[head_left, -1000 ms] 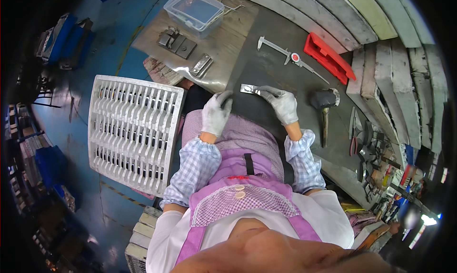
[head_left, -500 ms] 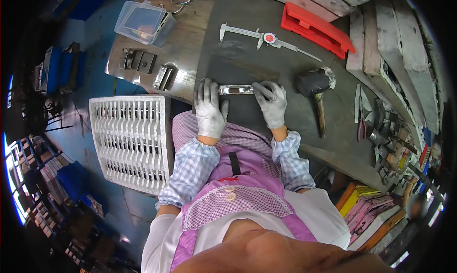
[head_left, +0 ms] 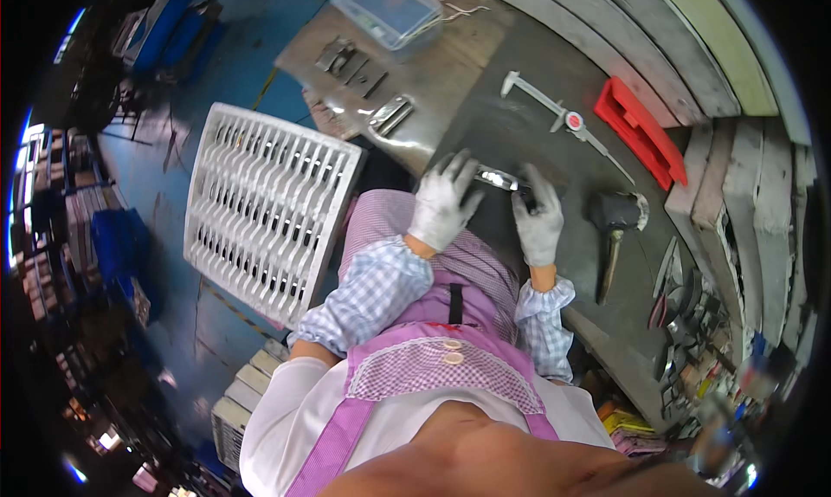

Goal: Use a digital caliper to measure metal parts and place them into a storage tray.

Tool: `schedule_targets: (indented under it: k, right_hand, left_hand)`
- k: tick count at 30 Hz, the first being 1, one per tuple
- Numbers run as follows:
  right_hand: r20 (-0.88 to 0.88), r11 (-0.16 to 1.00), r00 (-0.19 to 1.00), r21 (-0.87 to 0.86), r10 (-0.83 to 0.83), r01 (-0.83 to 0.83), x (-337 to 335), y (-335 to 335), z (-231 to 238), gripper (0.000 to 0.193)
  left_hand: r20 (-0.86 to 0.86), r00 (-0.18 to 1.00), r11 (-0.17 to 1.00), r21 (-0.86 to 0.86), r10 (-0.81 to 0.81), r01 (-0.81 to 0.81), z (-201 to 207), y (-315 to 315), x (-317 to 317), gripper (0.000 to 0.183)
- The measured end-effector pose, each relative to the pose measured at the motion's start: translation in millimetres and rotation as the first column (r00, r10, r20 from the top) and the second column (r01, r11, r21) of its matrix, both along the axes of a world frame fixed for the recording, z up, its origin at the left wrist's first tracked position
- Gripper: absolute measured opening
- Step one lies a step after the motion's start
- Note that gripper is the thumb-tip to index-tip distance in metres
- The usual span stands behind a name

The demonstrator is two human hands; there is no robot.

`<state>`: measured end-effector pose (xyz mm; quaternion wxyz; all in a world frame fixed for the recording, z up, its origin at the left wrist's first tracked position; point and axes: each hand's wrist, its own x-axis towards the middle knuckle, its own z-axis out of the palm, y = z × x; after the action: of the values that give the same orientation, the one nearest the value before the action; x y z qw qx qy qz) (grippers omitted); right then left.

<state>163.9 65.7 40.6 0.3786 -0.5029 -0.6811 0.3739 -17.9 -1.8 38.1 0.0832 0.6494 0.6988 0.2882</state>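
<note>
A short, shiny metal bar-shaped part (head_left: 497, 178) lies on the dark bench top between my two white-gloved hands. My left hand (head_left: 441, 204) is at its left end, fingers stretched out and thumb apart. Beside the right end is my right hand (head_left: 538, 218), a little blurred, with its fingers extended and the thumb spread from them. Whether the fingertips touch the part cannot be made out. Beyond the hands lies a dial caliper (head_left: 554, 114). A black-headed mallet (head_left: 616, 211) rests to the right of my right hand.
Left of my lap stands a white slotted rack (head_left: 268, 211) holding several metal parts. Metal blocks (head_left: 391, 114) and a clear plastic box (head_left: 387, 12) sit at the far left of the bench. A red case (head_left: 639, 132) and pliers (head_left: 662, 293) lie to the right.
The view has turned, so the bench and rack appear rotated clockwise. My right hand's fingers have loosened from their bent hold at the part's right end and extended. The part remains between the hands.
</note>
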Motion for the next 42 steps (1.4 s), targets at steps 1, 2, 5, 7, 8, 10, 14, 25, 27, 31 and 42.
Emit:
schedule_targets:
  k: [1, 2, 5, 7, 8, 10, 14, 25, 27, 31, 42]
  right_hand:
    - [0.001, 0.999, 0.999, -0.013, -0.037, 0.037, -8.8, -3.2, 0.5, 0.029]
    - [0.130, 0.987, 0.991, 0.154, 0.016, -0.036, -14.4, -5.1, 2.7, 0.028]
    - [0.244, 0.954, 0.969, 0.278, 0.045, -0.115, -15.9, -15.7, 16.4, 0.026]
    - [0.282, 0.966, 0.955, 0.205, 0.093, -0.155, -13.4, -25.9, 26.0, 0.024]
    - [0.295, 0.973, 0.950, 0.167, 0.103, -0.157, -13.3, -30.6, 30.0, 0.024]
    - [0.374, 0.970, 0.909, 0.081, 0.182, -0.227, -15.7, -38.8, 35.4, 0.028]
    - [0.221, 0.962, 0.950, 0.113, 0.219, -0.248, -28.8, -38.3, 26.0, 0.030]
    - [0.444, 0.981, 0.896, 0.187, -0.033, -0.057, -12.3, -24.0, -40.1, 0.024]
    - [0.469, 0.979, 0.882, 0.199, -0.047, -0.053, -15.6, -25.8, -38.8, 0.022]
    - [0.556, 0.970, 0.824, 0.239, -0.108, -0.035, -21.5, -27.2, -35.5, 0.020]
    - [0.561, 0.973, 0.814, 0.229, -0.150, 0.022, -23.3, -26.7, -45.6, 0.022]
  left_hand:
    - [0.037, 0.999, 0.998, 0.053, 0.019, -0.021, 7.5, -0.4, 1.6, 0.059]
    - [0.063, 0.997, 0.999, 0.026, -0.043, 0.042, 14.9, -1.3, 3.9, 0.059]
    - [-0.076, 0.991, 0.988, -0.117, -0.106, 0.097, 32.7, -3.5, 15.9, 0.047]
    - [0.126, 0.987, 0.976, -0.186, -0.095, 0.118, 40.3, -11.1, 18.0, 0.039]
    - [0.162, 0.983, 0.980, -0.162, -0.090, 0.117, 42.0, -14.5, 17.8, 0.037]
    - [0.281, 0.956, 0.951, -0.265, -0.079, 0.157, 42.1, -31.9, 4.3, 0.038]
    - [0.437, 0.872, 0.954, -0.284, 0.222, -0.100, 17.7, -99.1, -92.0, 0.037]
    - [-0.466, 0.361, 0.211, -0.342, 0.808, -0.916, -108.0, -288.5, -558.8, 0.027]
    - [-0.457, 0.386, 0.264, -0.309, 0.801, -0.914, -125.2, -277.3, -586.3, 0.027]
    - [-0.344, 0.452, 0.316, -0.385, 0.823, -0.867, -158.6, -277.5, -590.2, 0.028]
    - [-0.119, 0.572, 0.473, -0.442, 0.812, -0.763, -157.5, -301.5, -604.6, 0.040]
